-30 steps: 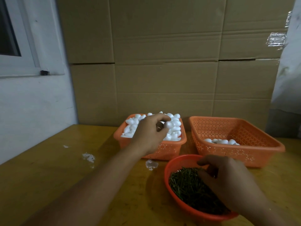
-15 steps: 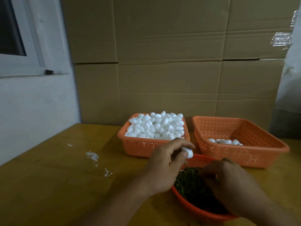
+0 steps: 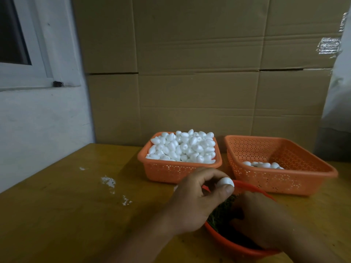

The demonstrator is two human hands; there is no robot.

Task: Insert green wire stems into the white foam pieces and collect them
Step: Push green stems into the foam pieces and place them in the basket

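My left hand (image 3: 195,202) pinches one white foam piece (image 3: 226,182) between thumb and fingers, just above the far rim of the red bowl (image 3: 228,242). Dark green wire stems (image 3: 218,215) fill that bowl. My right hand (image 3: 266,219) reaches down into the stems with curled fingers; its fingertips are hidden, so a held stem cannot be made out. Behind, an orange basket (image 3: 171,172) is heaped with loose white foam pieces (image 3: 182,147). To its right a larger orange basket (image 3: 281,180) has a few foam pieces (image 3: 264,165) lying on its bottom.
Everything stands on a yellow wooden table (image 3: 57,215) with white foam crumbs (image 3: 108,182) scattered left of the baskets. Stacked cardboard boxes (image 3: 199,82) form a wall right behind the baskets. A white wall with a window frame (image 3: 28,76) borders the left side.
My left hand lifted a foam piece out of the full basket and brought it back over the red bowl. My right hand stayed in the stems.
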